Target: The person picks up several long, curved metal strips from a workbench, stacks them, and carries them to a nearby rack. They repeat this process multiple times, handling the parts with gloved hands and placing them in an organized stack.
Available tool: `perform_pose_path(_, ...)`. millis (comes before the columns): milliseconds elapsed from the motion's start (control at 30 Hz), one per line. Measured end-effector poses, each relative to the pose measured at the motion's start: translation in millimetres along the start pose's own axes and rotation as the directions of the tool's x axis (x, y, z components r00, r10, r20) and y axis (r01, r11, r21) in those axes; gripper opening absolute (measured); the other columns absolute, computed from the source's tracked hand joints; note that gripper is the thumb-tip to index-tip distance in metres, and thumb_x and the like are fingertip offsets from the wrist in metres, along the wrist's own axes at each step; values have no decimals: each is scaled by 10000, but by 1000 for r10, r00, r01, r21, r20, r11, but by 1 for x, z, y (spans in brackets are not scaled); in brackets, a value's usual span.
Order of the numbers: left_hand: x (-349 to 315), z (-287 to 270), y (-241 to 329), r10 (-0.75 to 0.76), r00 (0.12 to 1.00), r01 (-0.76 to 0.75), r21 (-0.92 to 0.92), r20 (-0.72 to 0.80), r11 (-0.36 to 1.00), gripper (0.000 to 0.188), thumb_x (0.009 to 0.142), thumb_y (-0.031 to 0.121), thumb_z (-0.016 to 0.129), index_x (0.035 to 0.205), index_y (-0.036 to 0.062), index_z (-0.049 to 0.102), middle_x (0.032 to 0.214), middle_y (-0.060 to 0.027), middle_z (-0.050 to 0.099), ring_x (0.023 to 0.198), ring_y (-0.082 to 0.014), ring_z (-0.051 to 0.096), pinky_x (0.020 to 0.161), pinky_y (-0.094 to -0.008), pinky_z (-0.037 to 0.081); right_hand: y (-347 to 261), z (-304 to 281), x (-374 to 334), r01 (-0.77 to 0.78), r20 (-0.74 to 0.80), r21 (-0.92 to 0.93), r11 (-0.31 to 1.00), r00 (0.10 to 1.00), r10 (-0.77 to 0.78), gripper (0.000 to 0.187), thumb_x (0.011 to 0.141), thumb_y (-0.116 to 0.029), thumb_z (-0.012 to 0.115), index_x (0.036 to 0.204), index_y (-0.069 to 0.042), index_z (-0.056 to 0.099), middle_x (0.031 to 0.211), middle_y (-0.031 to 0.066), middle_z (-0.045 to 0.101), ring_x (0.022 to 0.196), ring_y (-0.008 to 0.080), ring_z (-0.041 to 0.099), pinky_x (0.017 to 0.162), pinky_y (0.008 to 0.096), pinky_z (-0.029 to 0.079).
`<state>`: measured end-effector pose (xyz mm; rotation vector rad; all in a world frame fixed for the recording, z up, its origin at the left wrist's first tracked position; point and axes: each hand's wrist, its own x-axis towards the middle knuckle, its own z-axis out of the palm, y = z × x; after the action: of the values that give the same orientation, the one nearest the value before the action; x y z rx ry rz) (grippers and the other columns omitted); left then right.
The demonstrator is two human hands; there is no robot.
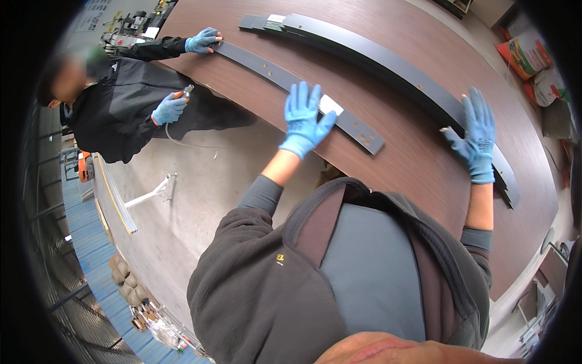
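Note:
My left hand (303, 121), in a blue glove, lies with fingers spread at the near edge of a single long grey strip with holes (257, 65). Beside its fingers a white label (330, 105) sticks to the strip. On the right, my right hand (476, 136), gloved the same way, has its fingers stretched out over the right part of a stack of long grey strips (376, 53). Its thumb stands apart from the fingers, and neither hand grips anything. The stack's layered ends are staggered, and a pale label (276, 19) sits near its left end.
Under the strips is a brown wood-grain table (412, 164). At the left a co-worker in a dark jacket (139, 85) touches the single strip's far end with one gloved hand and holds a small tool with a thin hose (182, 93). A white metal stand (159, 190) is on the floor.

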<state>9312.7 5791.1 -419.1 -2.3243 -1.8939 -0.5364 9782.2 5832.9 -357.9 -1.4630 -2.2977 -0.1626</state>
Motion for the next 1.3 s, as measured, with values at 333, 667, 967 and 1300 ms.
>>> perform_pose_path(333, 15, -37, 34, 58, 998, -48, -254, 35, 966, 572, 864, 222, 793, 1392, 29, 690, 1462, -259, 649, 1362, -455, 607, 1139, -531, 486, -188, 62, -30, 37, 113, 251, 967, 991, -68, 756, 820, -399, 830, 1435, -21, 603, 1465, 220, 631, 1377, 414, 586, 1173, 540, 449)
perform_pose_path(667, 48, -46, -17, 629, 736, -588, -224, 249, 777, 917, 832, 456, 848, 1601, 77, 520, 1646, -202, 519, 1526, -387, 495, 1301, -535, 351, -158, 40, -52, -96, 243, 457, 884, 970, -21, 653, 874, -260, 816, 1448, -26, 609, 1329, 198, 692, 1208, 400, 672, 1037, 490, 549)
perform_pose_path(967, 13, -57, -164, 330, 911, -353, 51, 247, 934, 945, 908, 587, 765, 1611, 21, 485, 1651, -232, 506, 1528, -451, 469, 1275, -527, 372, -102, 9, -128, -81, 261, 333, 939, 965, -9, 673, 806, -227, 829, 1417, -51, 610, 1369, 178, 668, 1232, 400, 661, 1037, 501, 548)
perform_pose_path(1300, 33, -77, -109, 445, 849, -451, -49, 286, 891, 993, 797, 524, 865, 1611, 71, 522, 1637, -210, 538, 1549, -426, 457, 1276, -543, 353, -69, -19, -131, 30, 185, 342, 939, 978, -99, 673, 747, -163, 838, 1376, -55, 625, 1347, 170, 681, 1165, 403, 691, 989, 500, 582)
